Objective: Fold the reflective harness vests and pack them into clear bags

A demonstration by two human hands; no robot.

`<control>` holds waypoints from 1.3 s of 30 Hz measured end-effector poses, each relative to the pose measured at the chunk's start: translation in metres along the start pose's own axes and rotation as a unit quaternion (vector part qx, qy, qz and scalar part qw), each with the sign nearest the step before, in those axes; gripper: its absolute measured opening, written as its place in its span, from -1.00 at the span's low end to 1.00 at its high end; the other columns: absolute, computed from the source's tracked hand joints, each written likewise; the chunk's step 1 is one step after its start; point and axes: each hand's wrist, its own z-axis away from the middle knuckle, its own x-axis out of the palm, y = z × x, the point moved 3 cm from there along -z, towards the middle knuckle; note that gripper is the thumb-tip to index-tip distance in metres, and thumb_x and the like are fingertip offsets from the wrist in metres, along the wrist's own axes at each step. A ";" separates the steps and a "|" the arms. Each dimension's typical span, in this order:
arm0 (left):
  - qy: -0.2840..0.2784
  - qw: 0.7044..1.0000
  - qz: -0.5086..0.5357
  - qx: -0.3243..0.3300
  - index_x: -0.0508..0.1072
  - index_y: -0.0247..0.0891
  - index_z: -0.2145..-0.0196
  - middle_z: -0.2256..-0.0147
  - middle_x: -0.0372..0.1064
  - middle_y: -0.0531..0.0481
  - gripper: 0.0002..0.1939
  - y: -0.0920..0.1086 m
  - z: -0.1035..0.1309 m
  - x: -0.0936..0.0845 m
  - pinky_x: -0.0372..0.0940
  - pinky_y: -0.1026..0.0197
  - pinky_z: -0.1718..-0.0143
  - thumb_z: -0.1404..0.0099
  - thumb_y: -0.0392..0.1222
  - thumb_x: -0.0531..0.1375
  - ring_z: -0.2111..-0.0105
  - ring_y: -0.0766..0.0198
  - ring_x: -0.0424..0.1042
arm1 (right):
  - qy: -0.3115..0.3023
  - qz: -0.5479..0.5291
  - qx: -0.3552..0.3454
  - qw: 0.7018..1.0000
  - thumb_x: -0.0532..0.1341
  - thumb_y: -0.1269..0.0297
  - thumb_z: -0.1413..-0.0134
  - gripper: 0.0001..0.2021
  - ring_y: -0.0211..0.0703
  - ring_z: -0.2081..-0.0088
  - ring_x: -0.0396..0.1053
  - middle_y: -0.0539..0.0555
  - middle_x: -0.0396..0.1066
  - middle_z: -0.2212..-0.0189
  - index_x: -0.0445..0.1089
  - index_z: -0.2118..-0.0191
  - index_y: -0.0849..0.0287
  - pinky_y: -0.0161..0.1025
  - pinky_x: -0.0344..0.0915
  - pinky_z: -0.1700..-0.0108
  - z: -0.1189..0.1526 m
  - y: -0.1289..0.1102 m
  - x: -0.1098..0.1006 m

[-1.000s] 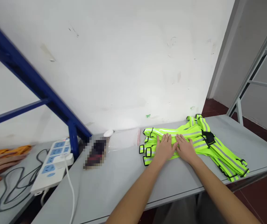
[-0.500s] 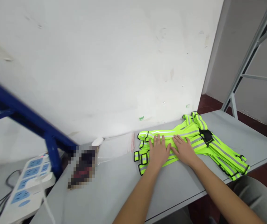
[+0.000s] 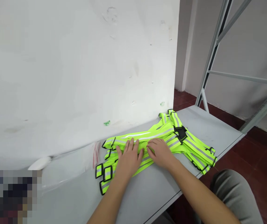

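"Where are the reflective straps point(image 3: 162, 132)?"

"Spread in a layered bundle on the tabletop point(image 3: 147, 189), under both of the person's hands. The left hand point(image 3: 130, 157) lies open, fingers spread; the right hand point(image 3: 160, 152) is open too, fingers slightly bent. Whether a fingertip pinches any webbing, one can't tell."

"How would they handle?"

"Light and floppy, probably; the layers could slide over each other. The black patch point(image 3: 182, 133) looks stiffer, so a palm there and another across the left-hand bands should carry the stack more evenly. The loose buckles point(image 3: 104, 175) might snag."

"And the edges?"

"The wall point(image 3: 77, 77) rises close behind, which limits pushing back. The right-hand strap ends lie at or very near the front edge, so they could droop over. Grey surface runs on rightward to the metal frame point(image 3: 211, 56); leftward, a clear plastic bag point(image 3: 68, 168) lies near the buckles."
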 end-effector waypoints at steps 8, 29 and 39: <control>0.102 0.966 0.114 0.209 0.32 -0.15 -0.11 -0.22 0.20 -0.10 -0.59 0.064 0.018 -0.022 -0.18 -0.30 -0.28 -0.34 -0.23 -0.03 -0.19 0.01 0.21 | 0.217 0.000 -0.053 0.975 0.09 0.44 -0.14 -0.87 -0.14 0.28 0.34 0.08 0.46 0.38 0.37 0.30 0.14 -0.16 0.24 0.21 0.064 0.000 -0.057; 0.054 0.881 0.302 0.359 0.43 -0.16 0.03 0.13 0.53 0.03 -0.68 0.205 -0.009 -0.012 -0.25 -0.13 -0.35 -0.42 -0.30 -0.06 0.04 0.30 0.46 | 0.052 -0.026 0.208 0.977 0.15 0.29 -0.20 -0.61 0.00 -0.04 0.30 0.11 0.37 0.04 0.31 -0.13 -0.13 0.03 0.31 -0.07 0.176 0.082 -0.145; 0.140 0.833 0.336 0.418 0.41 -0.29 0.16 0.25 0.54 -0.04 -0.76 0.188 0.010 -0.046 0.20 0.11 -0.18 -0.40 -0.30 -0.04 0.20 0.31 0.51 | 0.149 -0.245 0.228 0.930 0.27 0.13 -0.09 -0.84 -0.07 0.17 0.40 0.07 0.44 0.24 0.44 0.26 0.06 -0.15 0.36 0.10 0.139 0.057 -0.146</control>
